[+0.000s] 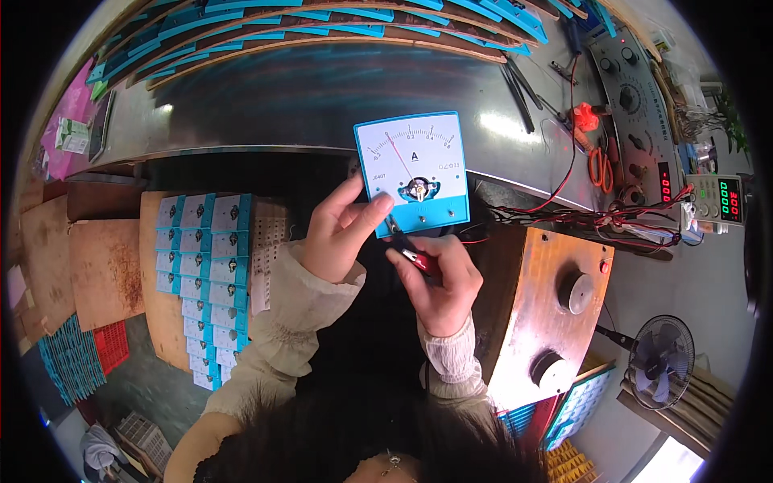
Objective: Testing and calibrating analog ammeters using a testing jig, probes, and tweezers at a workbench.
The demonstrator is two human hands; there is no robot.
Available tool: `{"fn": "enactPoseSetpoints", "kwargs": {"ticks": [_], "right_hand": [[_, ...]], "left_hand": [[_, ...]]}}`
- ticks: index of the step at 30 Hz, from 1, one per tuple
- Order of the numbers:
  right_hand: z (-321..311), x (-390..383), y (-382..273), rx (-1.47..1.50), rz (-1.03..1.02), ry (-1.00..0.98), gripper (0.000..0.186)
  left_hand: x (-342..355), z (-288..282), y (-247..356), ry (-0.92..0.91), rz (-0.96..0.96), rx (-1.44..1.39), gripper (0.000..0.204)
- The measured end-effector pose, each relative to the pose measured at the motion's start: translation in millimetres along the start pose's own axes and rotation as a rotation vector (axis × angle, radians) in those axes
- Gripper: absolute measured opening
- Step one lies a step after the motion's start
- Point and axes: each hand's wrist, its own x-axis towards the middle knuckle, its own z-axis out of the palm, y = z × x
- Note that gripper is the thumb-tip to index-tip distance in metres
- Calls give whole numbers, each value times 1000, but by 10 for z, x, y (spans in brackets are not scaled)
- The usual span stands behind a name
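Note:
An ammeter panel (pixel 411 165) with a blue frame, a white dial and an exposed movement is held up over the near edge of the bench. My left hand (pixel 346 221) is closed on its lower left side, thumb across the front. Just below the panel, my right hand (pixel 439 282) pinches a test lead clip (pixel 416 258) with red and black parts. The clip's tip reaches a terminal on the panel's lower left edge. The needle stands left of the dial's middle.
Rows of similar blue-framed meters (pixel 197 274) stand on a board at left. A wooden box with two knobs (pixel 555 314) is at right. Beyond it are a power supply (pixel 719 199), red leads, scissors (pixel 601 167) and a fan (pixel 662 362). Stacked boards of blue parts line the bench's (pixel 322 97) back.

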Motion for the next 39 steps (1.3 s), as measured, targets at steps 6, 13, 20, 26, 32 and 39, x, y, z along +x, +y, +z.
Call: {"fn": "enactPoseSetpoints", "kwargs": {"ticks": [6, 13, 20, 26, 32, 39], "right_hand": [[-227, -73, 125, 633, 325, 111, 30], [-401, -69, 249, 138, 107, 140, 19], [-204, -52, 238, 130, 257, 211, 22], [-225, 38, 154, -24, 25, 219, 45], [-246, 93, 81, -214, -22, 241, 120], [-1278, -1018, 773, -427, 343, 674, 108]], "left_hand": [[22, 13, -38, 7, -29, 13, 52], [56, 138, -42, -19, -35, 53, 51], [-7, 238, -35, -43, -44, 63, 47], [3, 189, 8, -14, -90, 47, 49], [-118, 411, -124, -109, -63, 274, 46], [-245, 918, 176, -810, 375, 661, 50]]}}
